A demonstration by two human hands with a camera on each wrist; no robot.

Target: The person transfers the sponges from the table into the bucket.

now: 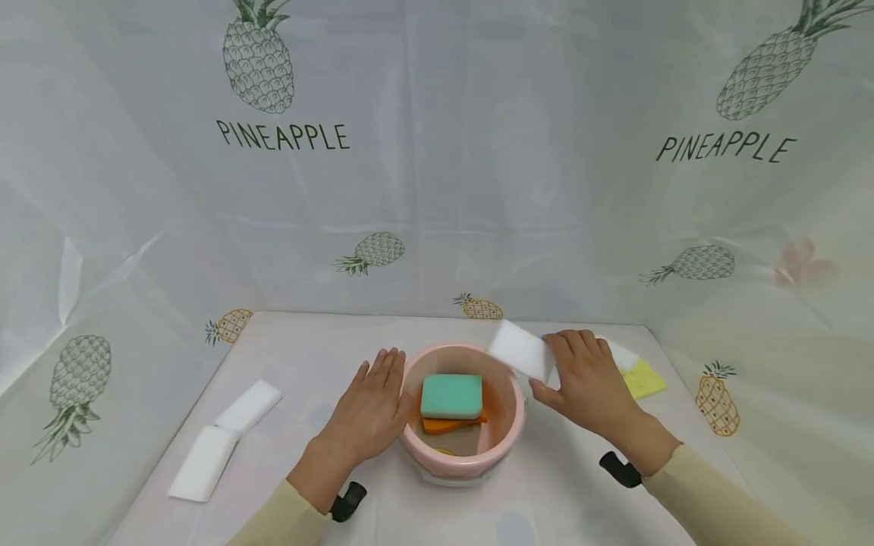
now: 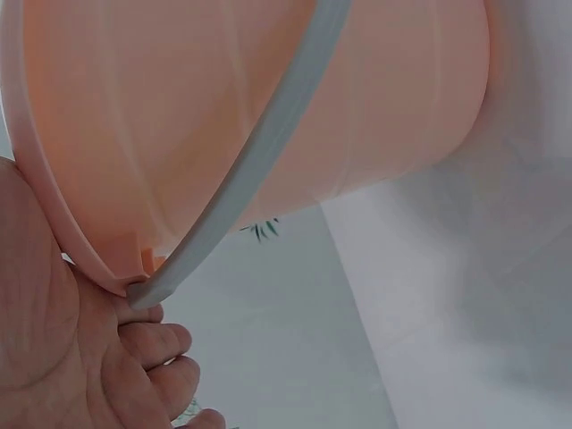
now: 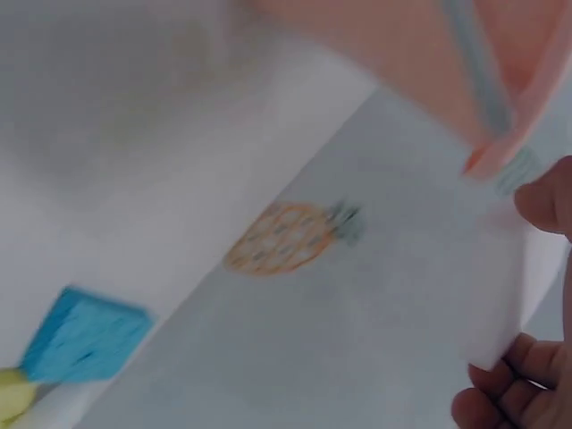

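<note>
A pink bucket [image 1: 456, 462] with a grey handle [image 2: 241, 179] stands in the middle of the table. Inside it lies a green sponge [image 1: 451, 396] over an orange piece [image 1: 444, 426]. My left hand [image 1: 369, 406] rests against the bucket's left rim, its fingers nearly straight. On the other side my right hand [image 1: 590, 383] pinches a white sponge [image 1: 522, 350] between thumb and fingers. That sponge is tilted and overlaps the bucket's right rim in the head view. In the right wrist view, the thumb and fingertips hold the white sponge [image 3: 500, 286] by its edges.
Two white sponges [image 1: 205, 462] lie end to end at the table's left. Behind my right hand are a yellow sponge [image 1: 643, 379], another white piece [image 1: 617, 353] and a blue sponge [image 3: 88, 335]. A pineapple-print sheet [image 1: 437, 152] hangs behind the table.
</note>
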